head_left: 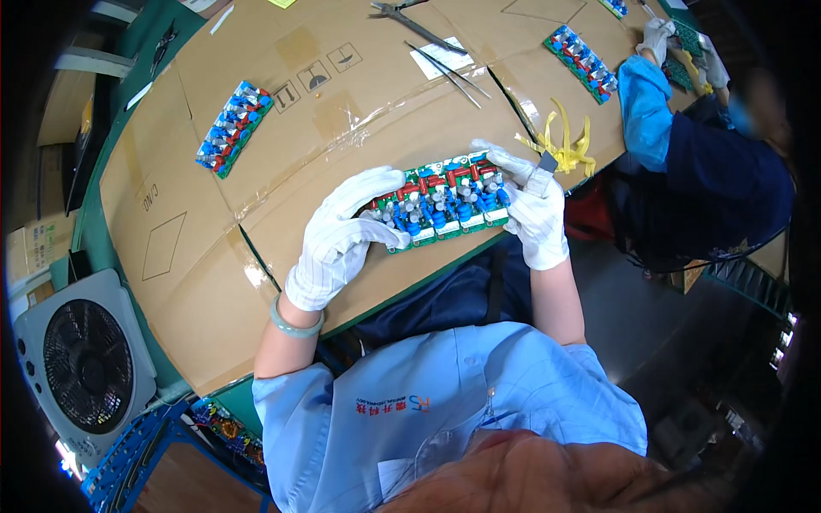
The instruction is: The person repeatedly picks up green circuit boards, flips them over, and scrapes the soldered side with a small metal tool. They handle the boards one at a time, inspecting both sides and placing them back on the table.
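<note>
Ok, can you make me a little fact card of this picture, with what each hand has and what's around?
Left hand: white-gloved, holding the left end of a circuit board
Right hand: white-gloved, holding its right end
Board parts: red, blue and greyish components
Table cover: brown cardboard
Similar boards: one at left, one at upper right
Tools: tweezers, pliers
Beside the right hand: yellow strips
Far left: grey box fan
Left wrist: pale green bangle

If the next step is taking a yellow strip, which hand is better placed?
Probably the right hand: it holds the circuit board nearer the yellow strips than the left hand does.
</note>
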Available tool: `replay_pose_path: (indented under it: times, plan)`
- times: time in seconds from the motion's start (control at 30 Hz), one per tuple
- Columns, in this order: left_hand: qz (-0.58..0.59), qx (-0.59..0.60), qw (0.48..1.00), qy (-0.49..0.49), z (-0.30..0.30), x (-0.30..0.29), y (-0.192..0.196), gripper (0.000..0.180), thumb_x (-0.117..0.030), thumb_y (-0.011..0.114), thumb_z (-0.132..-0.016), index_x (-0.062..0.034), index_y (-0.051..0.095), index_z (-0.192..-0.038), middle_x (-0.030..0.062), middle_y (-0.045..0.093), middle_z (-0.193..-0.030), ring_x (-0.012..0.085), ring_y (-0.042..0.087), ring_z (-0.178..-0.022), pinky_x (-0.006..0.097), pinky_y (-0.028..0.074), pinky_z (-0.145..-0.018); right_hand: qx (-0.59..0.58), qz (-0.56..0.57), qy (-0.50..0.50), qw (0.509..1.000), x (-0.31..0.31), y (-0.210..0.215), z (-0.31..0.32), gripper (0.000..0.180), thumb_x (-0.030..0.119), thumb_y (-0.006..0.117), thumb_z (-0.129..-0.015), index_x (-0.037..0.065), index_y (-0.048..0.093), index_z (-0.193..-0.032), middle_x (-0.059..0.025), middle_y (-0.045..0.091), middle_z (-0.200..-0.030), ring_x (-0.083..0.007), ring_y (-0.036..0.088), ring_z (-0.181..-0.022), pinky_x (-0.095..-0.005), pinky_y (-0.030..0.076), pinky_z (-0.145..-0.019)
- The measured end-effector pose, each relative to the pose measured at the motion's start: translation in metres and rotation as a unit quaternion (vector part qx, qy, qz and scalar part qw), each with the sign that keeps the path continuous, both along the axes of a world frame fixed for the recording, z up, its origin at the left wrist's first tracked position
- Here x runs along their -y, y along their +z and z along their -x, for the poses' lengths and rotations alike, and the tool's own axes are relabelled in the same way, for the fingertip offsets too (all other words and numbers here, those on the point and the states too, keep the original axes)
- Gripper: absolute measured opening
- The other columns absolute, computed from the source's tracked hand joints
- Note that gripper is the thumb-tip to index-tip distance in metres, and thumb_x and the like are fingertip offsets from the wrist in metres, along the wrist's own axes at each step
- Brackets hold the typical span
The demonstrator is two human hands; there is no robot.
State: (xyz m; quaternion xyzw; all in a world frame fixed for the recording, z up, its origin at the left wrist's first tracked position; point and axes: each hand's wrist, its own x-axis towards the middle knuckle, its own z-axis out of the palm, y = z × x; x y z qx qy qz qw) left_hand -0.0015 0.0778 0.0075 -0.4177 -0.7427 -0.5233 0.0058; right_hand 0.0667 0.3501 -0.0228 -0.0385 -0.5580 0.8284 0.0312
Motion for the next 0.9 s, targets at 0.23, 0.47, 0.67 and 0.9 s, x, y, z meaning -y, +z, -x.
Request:
replay_pose_path:
  times: [0.23,0.47,0.67,0.9]
  plan:
    - [0.009,-0.005,1.000,-0.005,0.003,0.000,-0.004,0.011,-0.003,0.062,-0.074,-0.0052,0.072,-0.073,0.0221,0.066,-0.121,0.0394,0.061,-0.118,0.046,0.049,-0.100,0.021,-0.028,0.011,0.999,0.000,0.002,0.001,0.050,0.012,0.064,-0.089,-0.011,0.055,-0.132,-0.0150,0.064,-0.127,0.0006,0.043,-0.052,-0.0160,0.030,-0.044]
    - [0.017,-0.007,1.000,-0.001,0.003,-0.001,-0.004,0.015,0.004,0.063,-0.069,-0.0075,0.071,-0.073,0.0211,0.066,-0.122,0.0398,0.061,-0.118,0.046,0.049,-0.100,0.057,-0.025,0.006,0.998,0.003,0.016,0.001,0.049,0.011,0.063,-0.090,-0.011,0.054,-0.133,-0.0152,0.063,-0.130,0.0007,0.044,-0.055,-0.0155,0.032,-0.046]
    - [0.031,0.039,0.999,0.000,0.002,0.001,0.003,0.017,0.006,0.063,-0.067,-0.0072,0.071,-0.073,0.0208,0.066,-0.123,0.0376,0.062,-0.118,0.044,0.051,-0.097,0.013,-0.004,0.007,1.000,0.002,0.003,0.003,0.046,0.008,0.059,-0.090,-0.012,0.054,-0.132,-0.0188,0.063,-0.130,0.0007,0.044,-0.052,-0.0157,0.033,-0.045]
    - [-0.007,0.127,0.992,-0.006,0.002,0.002,-0.001,0.013,0.006,0.067,-0.067,-0.0050,0.073,-0.070,0.0214,0.067,-0.123,0.0337,0.066,-0.111,0.039,0.051,-0.096,0.042,-0.042,-0.023,0.998,0.007,0.008,0.004,0.046,0.006,0.059,-0.090,-0.013,0.054,-0.131,-0.0221,0.063,-0.128,0.0013,0.044,-0.050,-0.0145,0.032,-0.044]
